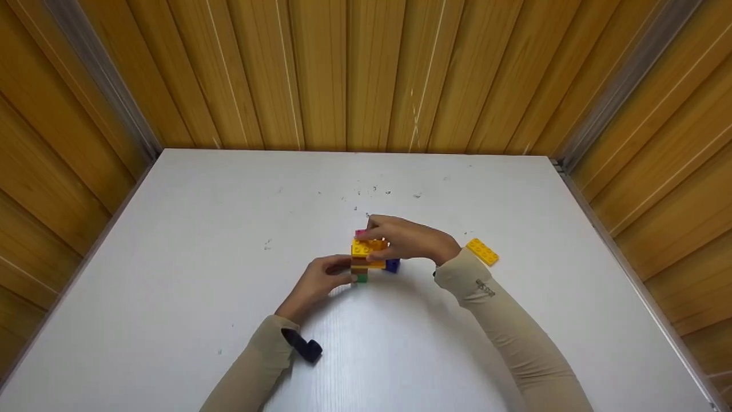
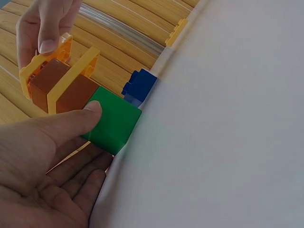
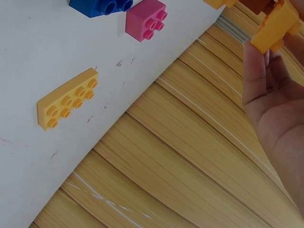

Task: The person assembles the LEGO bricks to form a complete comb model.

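A small tower of toy bricks stands on the white table. From the bottom it runs green brick (image 2: pixel 116 118), brown brick (image 2: pixel 76 94), yellow plate (image 2: pixel 59 95), second brown brick (image 2: pixel 43 83) and top yellow plate (image 1: pixel 361 248). My left hand (image 1: pixel 320 279) holds the tower low down, thumb on the green brick, fingers curled on its other side. With thumb and fingers, my right hand (image 1: pixel 409 237) grips the top yellow plate. In the left wrist view that plate looks tilted, and studs show between it and the brown brick beneath.
Beside the tower sits a blue brick (image 2: pixel 142 85) on the table (image 1: pixel 229 229). A pink brick (image 3: pixel 145 20) stands behind the tower. Farther right lies a loose yellow plate (image 1: pixel 482 252), studs up. Wood-patterned walls (image 1: pixel 343 74) border the table's back and sides.
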Action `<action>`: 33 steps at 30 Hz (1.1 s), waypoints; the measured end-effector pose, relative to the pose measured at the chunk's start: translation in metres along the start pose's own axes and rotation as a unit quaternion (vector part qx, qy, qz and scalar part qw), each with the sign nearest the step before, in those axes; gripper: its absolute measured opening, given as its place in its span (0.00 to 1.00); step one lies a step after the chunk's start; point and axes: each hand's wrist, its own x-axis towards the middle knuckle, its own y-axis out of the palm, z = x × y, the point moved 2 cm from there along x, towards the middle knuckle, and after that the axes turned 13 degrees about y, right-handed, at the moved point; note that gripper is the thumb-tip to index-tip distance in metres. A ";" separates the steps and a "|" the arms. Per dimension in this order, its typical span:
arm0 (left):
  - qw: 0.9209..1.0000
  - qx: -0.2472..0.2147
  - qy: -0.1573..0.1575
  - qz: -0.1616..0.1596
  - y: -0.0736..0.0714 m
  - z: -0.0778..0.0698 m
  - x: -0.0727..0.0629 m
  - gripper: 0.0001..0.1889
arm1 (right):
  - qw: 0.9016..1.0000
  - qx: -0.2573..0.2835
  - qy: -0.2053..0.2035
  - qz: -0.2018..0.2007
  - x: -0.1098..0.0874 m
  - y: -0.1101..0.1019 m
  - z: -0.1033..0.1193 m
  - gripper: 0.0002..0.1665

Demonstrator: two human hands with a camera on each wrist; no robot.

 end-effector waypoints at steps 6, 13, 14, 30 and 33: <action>1.000 0.005 -0.001 0.000 -0.001 0.000 -0.001 0.23 | 1.000 -0.001 0.003 0.006 0.001 0.001 0.000 0.29; 1.000 0.006 -0.004 -0.003 0.000 0.000 -0.001 0.24 | 1.000 0.003 0.007 0.006 0.000 0.000 0.000 0.30; 1.000 0.006 -0.005 -0.003 0.000 0.000 0.000 0.24 | 1.000 0.003 0.008 0.007 0.000 0.000 0.000 0.30; 1.000 0.002 0.001 -0.006 0.002 -0.001 0.000 0.24 | 0.998 0.021 0.034 0.039 0.002 -0.002 -0.002 0.30; 1.000 0.006 0.005 -0.005 0.001 -0.007 -0.001 0.23 | 0.999 0.011 0.032 0.037 0.004 -0.002 -0.002 0.30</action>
